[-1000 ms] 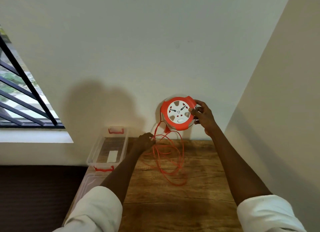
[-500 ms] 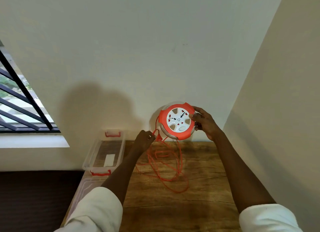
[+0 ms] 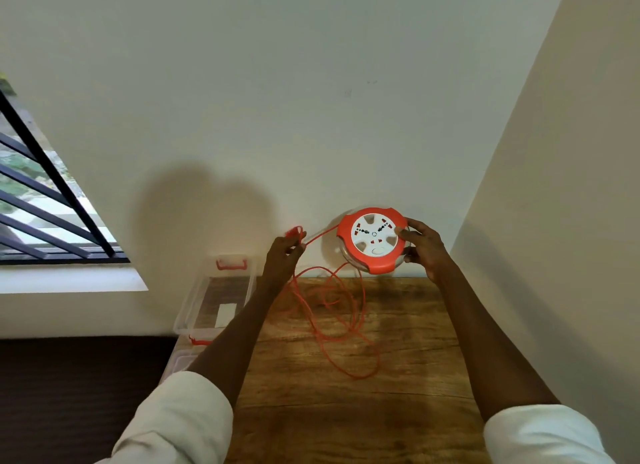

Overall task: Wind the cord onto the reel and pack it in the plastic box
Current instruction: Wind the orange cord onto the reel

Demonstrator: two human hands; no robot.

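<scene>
1. The reel [image 3: 373, 239] is held above the table's [image 3: 398, 411] far edge, its socket face towards the camera.
2. The right hand [image 3: 424, 247] grips its rim.
3. The left hand [image 3: 284, 255] pinches the cord [image 3: 320, 236], now pulled out taut to the left.

I see the orange-and-white reel [image 3: 373, 240] held upright above the table, its orange cord [image 3: 332, 311] trailing in loose loops; the clear plastic box [image 3: 194, 300] sits open, left.

Orange-and-white reel [image 3: 373, 240], orange cord [image 3: 332, 311]

Loose cord [image 3: 332, 311] loops across table [image 3: 398, 377] centre.
</scene>
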